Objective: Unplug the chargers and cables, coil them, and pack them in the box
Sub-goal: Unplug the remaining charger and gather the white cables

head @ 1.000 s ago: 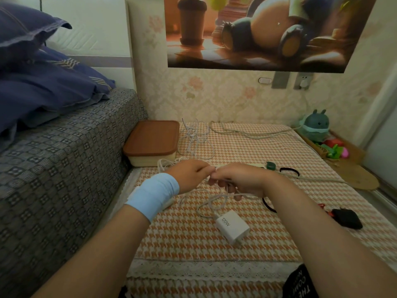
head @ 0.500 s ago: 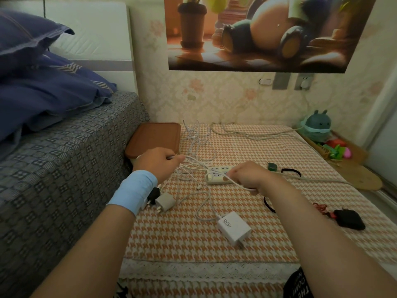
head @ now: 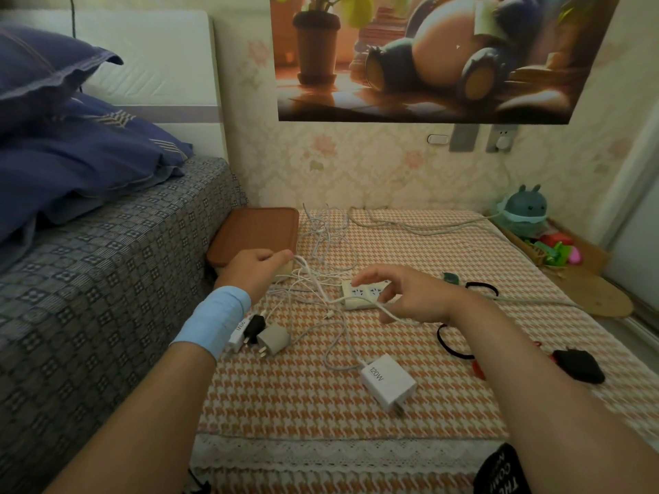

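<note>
Head: left hand [head: 255,270] pinches cable [head: 317,285]; four chargers [head: 388,381], one strip [head: 360,292], one box [head: 255,233].

Bare forearms, light blue wristband [head: 213,320] on left wrist

White charger [head: 388,381], white cable [head: 383,308], brown box lid [head: 255,233], orange houndstooth cloth [head: 303,397], blue wristband [head: 214,320]

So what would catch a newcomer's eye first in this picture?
Two bare hands over a checked cloth: the left hand grips a tangle of white cable beside the brown-lidded box, while the right hand is spread open over the power strip. Nearer, a white charger marked 120W lies on the cloth.
</note>
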Tool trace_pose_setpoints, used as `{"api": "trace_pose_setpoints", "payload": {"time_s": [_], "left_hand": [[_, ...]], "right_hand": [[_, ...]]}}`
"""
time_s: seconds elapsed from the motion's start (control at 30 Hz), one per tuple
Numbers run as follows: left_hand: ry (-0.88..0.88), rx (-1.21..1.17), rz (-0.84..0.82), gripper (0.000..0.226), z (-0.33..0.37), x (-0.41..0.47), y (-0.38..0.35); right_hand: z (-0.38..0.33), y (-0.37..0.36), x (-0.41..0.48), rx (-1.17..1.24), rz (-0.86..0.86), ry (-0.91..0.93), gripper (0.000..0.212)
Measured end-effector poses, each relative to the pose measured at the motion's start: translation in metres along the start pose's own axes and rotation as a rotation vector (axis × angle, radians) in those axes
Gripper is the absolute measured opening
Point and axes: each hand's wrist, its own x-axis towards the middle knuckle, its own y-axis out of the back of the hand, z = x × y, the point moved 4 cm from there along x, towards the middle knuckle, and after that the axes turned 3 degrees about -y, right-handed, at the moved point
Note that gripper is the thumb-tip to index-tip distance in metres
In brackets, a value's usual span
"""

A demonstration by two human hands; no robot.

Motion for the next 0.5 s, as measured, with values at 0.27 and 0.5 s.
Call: {"api": "trace_pose_setpoints", "payload": {"time_s": [0.27, 0.5], "left_hand": [[-0.378, 0.196, -0.102, 0.046, 0.058, -0.027, -0.035], [-0.391, 0.121, -0.113, 0.042, 0.055, -0.026, -0.041]], "right_hand": [[-0.032, -0.026, 0.004, 0.227, -0.013, 0.04, 0.08], [-0.04, -0.034, 0.007, 0.015, 0.036, 0.054, 0.062]]}}
